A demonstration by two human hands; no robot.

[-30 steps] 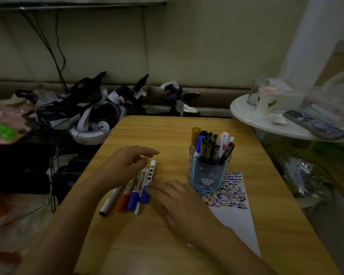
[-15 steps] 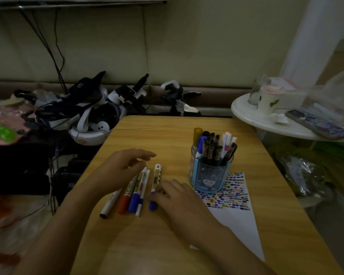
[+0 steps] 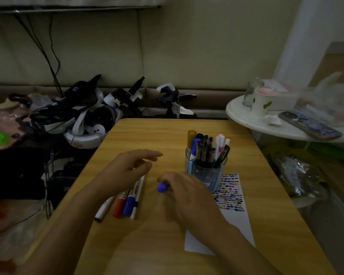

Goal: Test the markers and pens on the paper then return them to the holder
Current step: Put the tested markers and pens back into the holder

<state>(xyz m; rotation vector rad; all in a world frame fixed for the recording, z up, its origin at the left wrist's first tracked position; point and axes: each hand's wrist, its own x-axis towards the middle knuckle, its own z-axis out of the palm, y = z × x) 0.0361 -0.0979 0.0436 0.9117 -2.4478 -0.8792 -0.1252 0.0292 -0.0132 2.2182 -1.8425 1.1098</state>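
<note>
A dim room; a wooden table (image 3: 167,133) carries a holder (image 3: 206,176) on paper (image 3: 236,221). The right hand (image 3: 189,197) pinches a blue-capped marker (image 3: 162,187); the left hand (image 3: 127,169) hovers, fingers loosely spread, over four markers (image 3: 127,203).

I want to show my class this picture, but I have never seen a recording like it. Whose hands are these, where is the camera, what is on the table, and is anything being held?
There is no machine here. A person wears a camera on the head that looks down at their own hands. The left hand hovers open above a row of markers lying on the wooden table. The right hand grips a marker with a blue cap; only the cap shows. Just behind stands a clear holder full of pens, partly on a sheet of paper covered in small colour test marks. The picture is dim and the right hand slightly blurred.
</note>
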